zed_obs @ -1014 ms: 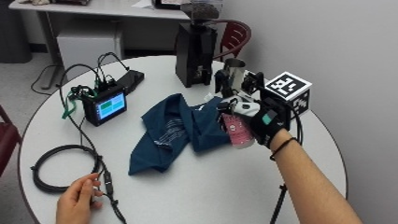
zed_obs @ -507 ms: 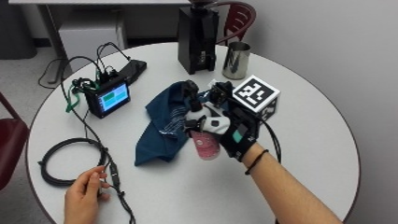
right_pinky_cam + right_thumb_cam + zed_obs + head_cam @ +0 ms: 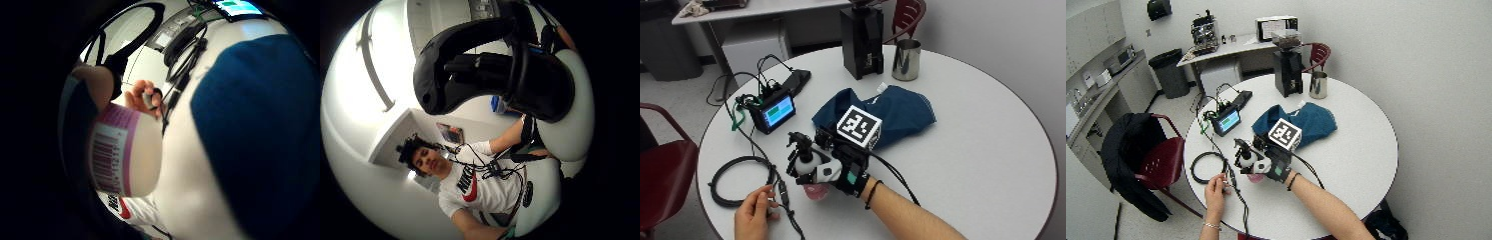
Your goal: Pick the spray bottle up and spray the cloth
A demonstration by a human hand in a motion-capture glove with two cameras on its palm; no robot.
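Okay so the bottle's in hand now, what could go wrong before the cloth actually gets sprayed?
1. The right hand grips the spray bottle beside the blue cloth, not over it. A squeeze here may wet the bare table instead.
2. The small screen unit and its black cables sit close to the nozzle, so stray mist could land on the electronics.
3. The bare hand holds a cable right by the bottle and could get sprayed.
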